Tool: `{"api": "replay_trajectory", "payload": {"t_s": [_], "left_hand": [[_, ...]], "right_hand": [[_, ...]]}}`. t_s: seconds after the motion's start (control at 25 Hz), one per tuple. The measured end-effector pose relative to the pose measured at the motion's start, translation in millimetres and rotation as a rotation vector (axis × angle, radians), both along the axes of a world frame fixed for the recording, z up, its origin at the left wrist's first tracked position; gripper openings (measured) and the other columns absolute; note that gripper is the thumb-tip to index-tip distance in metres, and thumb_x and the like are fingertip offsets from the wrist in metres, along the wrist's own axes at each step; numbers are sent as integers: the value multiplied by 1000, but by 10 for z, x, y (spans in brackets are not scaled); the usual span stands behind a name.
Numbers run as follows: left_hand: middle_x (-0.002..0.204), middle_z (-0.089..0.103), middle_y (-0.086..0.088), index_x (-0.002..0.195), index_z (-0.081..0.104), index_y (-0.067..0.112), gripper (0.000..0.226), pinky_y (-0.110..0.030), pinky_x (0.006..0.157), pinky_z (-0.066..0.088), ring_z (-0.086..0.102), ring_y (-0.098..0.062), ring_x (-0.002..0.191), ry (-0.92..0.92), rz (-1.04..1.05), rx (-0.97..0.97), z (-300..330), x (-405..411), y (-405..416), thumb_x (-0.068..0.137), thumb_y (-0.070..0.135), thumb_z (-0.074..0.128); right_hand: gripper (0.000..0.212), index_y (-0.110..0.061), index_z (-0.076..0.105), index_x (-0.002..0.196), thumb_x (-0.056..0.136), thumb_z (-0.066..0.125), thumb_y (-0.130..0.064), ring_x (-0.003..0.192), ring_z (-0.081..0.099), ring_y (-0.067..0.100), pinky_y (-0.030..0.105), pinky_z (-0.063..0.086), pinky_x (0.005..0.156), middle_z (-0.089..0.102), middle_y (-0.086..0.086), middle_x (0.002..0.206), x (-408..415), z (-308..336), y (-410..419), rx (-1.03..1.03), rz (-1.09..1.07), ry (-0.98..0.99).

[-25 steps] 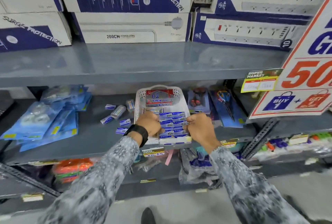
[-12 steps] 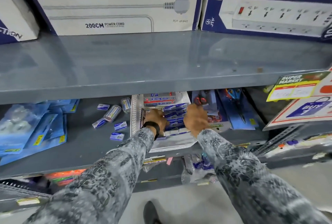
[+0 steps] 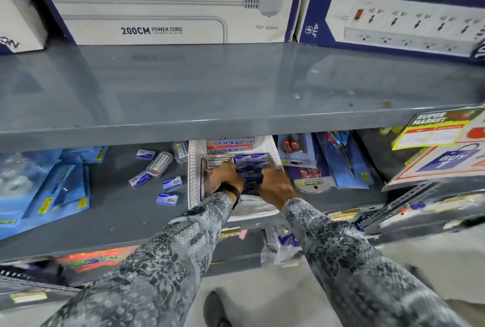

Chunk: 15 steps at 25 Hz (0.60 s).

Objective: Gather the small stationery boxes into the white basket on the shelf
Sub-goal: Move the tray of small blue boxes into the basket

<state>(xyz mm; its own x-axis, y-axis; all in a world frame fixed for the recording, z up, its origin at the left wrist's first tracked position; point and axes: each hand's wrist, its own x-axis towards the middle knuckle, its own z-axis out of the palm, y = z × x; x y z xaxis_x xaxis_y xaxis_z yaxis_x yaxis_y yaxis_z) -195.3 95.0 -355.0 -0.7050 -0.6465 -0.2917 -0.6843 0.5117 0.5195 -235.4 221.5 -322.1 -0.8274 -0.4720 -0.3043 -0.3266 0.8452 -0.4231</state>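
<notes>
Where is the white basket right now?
In the head view the white basket sits centre frame on the lower grey shelf, both hands inside it, loose small boxes to its left and scissor packs to its right.

Blue-white boxes (image 3: 250,160) in white basket (image 3: 194,169)

On the shelf I count four loose small blue boxes (image 3: 167,199), two clear plastic cases (image 3: 159,168) and one white basket (image 3: 193,169); beside it lie two scissor packs (image 3: 299,158), my two hands in the basket
</notes>
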Motion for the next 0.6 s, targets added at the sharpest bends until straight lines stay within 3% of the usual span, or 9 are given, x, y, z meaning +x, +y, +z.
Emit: {"api": "replay_trajectory", "payload": {"t_s": [0.12, 0.2, 0.28, 0.36, 0.4, 0.48, 0.6], "left_hand": [[105, 77, -6, 109, 75, 23, 28, -42, 85, 60, 72, -30, 96, 193, 2, 115, 196, 372, -120, 87, 35, 63], [109, 78, -6, 122, 71, 28, 41, -40, 87, 59, 72, -29, 97, 364, 58, 1, 322, 807, -363, 89, 43, 53], [117, 74, -4, 131, 65, 27, 43, -35, 87, 55, 70, -26, 103, 433, 116, -160, 318, 1313, -703, 93, 38, 47], [142, 59, -7, 144, 51, 17, 48, -38, 104, 47, 54, -26, 133, 336, 133, -269, 186, 1763, -1043, 99, 32, 43], [156, 44, -10, 150, 41, 12, 53, -44, 117, 36, 35, -28, 148, 237, 113, -305, 98, 1932, -1195, 102, 33, 40], [167, 19, -13, 156, 24, 6, 63, -48, 126, 11, 7, -30, 157, 63, 81, -321, -105, 2111, -1411, 103, 38, 33], [169, 8, -14, 158, 14, 5, 68, -47, 127, 1, -1, -29, 157, -28, 94, -317, -405, 2154, -1571, 103, 42, 27]], "right_hand": [[32, -12, 67, 120, 89, 62, -7, 100, 72, 32, 42, 60, 91, 73, 10, 116, 172, 142, 141, -97, 4, 25], [48, -12, 65, 130, 86, 57, 5, 100, 73, 30, 42, 60, 93, 72, 10, 125, 322, 220, 225, -183, 4, 87], [51, -13, 65, 132, 85, 58, 6, 106, 72, 30, 41, 57, 97, 72, 11, 127, 519, 306, 192, -231, 36, 199], [50, -14, 68, 129, 83, 58, 6, 106, 71, 30, 39, 57, 95, 73, 11, 122, 754, 359, -9, -325, 90, 273], [50, -14, 69, 126, 81, 58, 6, 106, 71, 30, 39, 56, 94, 74, 11, 120, 877, 366, -159, -366, 142, 296], [52, -12, 70, 126, 79, 58, 5, 110, 69, 29, 38, 56, 97, 73, 9, 123, 1086, 340, -504, -393, 295, 329], [54, -12, 66, 132, 82, 59, 6, 119, 65, 27, 37, 52, 103, 68, 8, 133, 1218, 193, -1089, -358, 510, 384]]}}
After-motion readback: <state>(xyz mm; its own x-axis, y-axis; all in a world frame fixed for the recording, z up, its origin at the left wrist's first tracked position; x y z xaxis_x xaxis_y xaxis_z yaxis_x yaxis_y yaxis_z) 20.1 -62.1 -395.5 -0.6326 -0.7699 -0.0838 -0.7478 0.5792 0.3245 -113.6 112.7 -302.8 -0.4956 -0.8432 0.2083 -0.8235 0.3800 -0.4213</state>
